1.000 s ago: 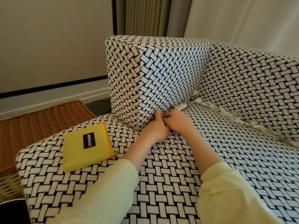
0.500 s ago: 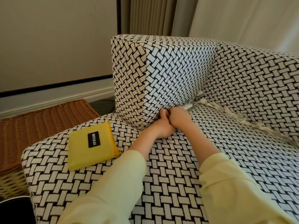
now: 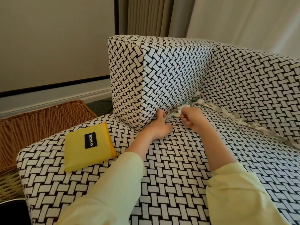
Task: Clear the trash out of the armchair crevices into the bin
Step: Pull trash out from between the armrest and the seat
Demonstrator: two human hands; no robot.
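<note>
The fingers (image 3: pixel 184 119) of our right hand (image 3: pixel 194 118) are curled in tight. They pinch a small pale scrap of paper (image 3: pixel 178 113) right at the gap in the middle of the frame. Our left hand (image 3: pixel 159 128) lies on the seat just beside the right one. Its thumb (image 3: pixel 160 113) points up and touches the armrest. The other fingers of this hand are tucked down by the gap, and we cannot tell if they are apart or hold something.

More torn white paper trash (image 3: pixel 192 101) is stuck in the gap just past our hands. It runs on to the right in a long line, between the seat and the back.

All this is on a big black and white woven-pattern armchair (image 3: pixel 178 168), which fills most of the frame. Its blocky armrest (image 3: pixel 170 73) stands above our hands.

Our soft pale yellow sleeves (image 3: pixel 116 184) come in from the bottom of the frame.

To the left, a flat yellow cloth pouch with a black label (image 3: pixel 87 148) lies on the front part of the seat, well apart from our hands. At the left edge sits a brown woven wicker basket (image 3: pixel 40 125) on the floor, beside the chair.
</note>
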